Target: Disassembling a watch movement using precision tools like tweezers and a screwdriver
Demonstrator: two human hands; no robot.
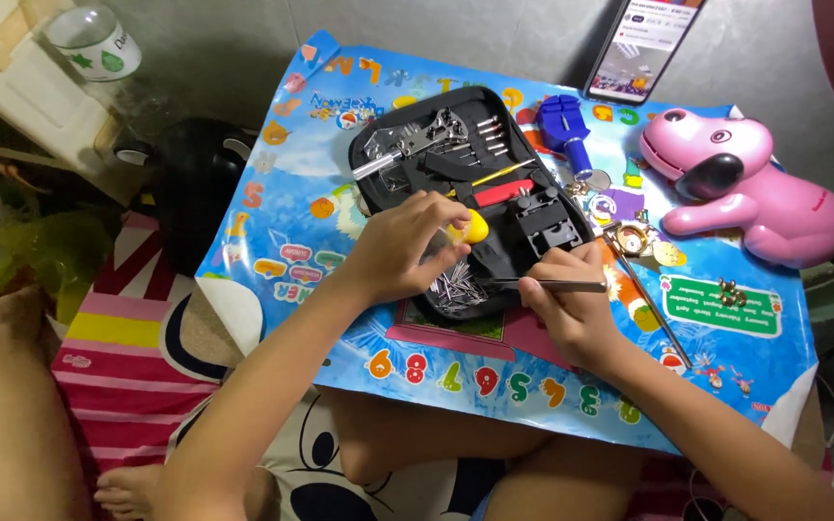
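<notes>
A blue poster-like sheet (282, 232) with coloured numerals covers the worktop under both hands. The black zip tool case (436, 145) lies open between and beyond them. Beyond the right hand sits a pink dog-shaped toy (755, 193), and a phone (644, 43), cut off at the top. The left hand (403, 251) curls over a yellow tool (475, 228), half hidden. The right hand (571, 304) pinches thin tweezers (552, 284), their tips near the pile of pins (456, 287).

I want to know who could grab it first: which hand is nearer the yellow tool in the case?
Left. The left hand touches the yellow tool; the right hand sits apart, lower right.
</notes>
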